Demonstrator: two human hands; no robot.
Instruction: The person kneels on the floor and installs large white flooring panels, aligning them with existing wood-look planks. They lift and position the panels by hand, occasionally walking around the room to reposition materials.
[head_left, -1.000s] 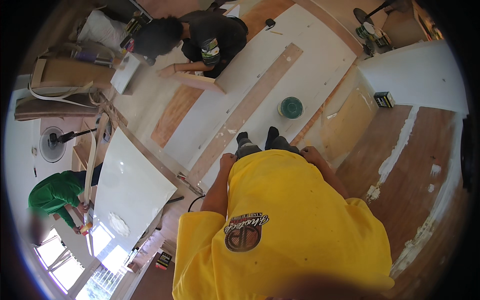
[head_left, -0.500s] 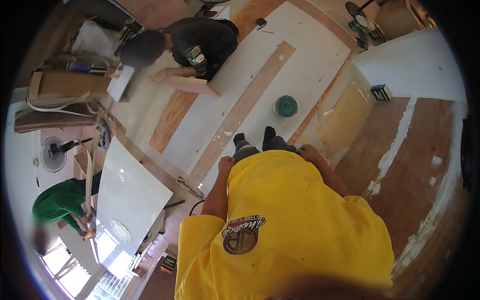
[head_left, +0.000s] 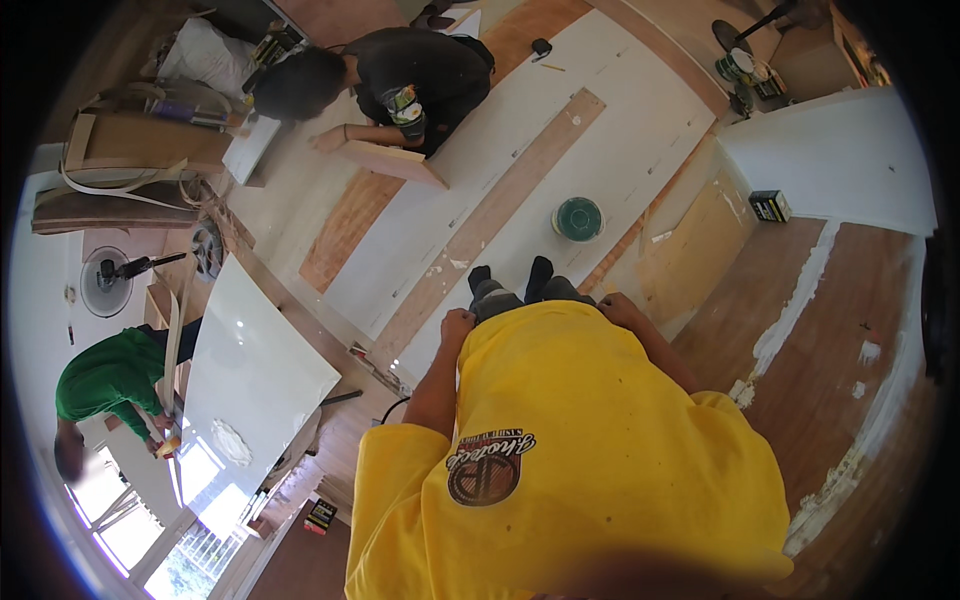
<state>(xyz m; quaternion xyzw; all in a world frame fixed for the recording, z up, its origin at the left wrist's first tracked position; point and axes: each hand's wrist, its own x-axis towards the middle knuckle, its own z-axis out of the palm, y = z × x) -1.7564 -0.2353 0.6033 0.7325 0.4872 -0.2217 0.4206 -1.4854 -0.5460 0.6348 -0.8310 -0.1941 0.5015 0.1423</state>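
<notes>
My left hand (head_left: 458, 326) is closed at the left hip, against the grey trousers (head_left: 495, 299) and the hem of my yellow shirt (head_left: 600, 430). My right hand (head_left: 620, 309) is at the right hip by the same hem, its fingers curled and partly hidden. Whether either hand pinches cloth or some small thing, I cannot make out. Past my dark-socked feet (head_left: 538, 275) stands a round tub with a green top (head_left: 579, 219), on white panels (head_left: 500, 235) laid on the floor with a brown wood strip (head_left: 500, 205) between them.
A person in black (head_left: 420, 85) crouches far left beside an upright board (head_left: 395, 162). Another person in green (head_left: 110, 375) works at a glossy white panel (head_left: 255, 375) on the left. A small black box (head_left: 769, 206) sits at right by brown boards with white filler (head_left: 795, 300).
The view has shifted slightly, so the floor panels and tub sit a little lower and further right. My hands stay at my hips.
</notes>
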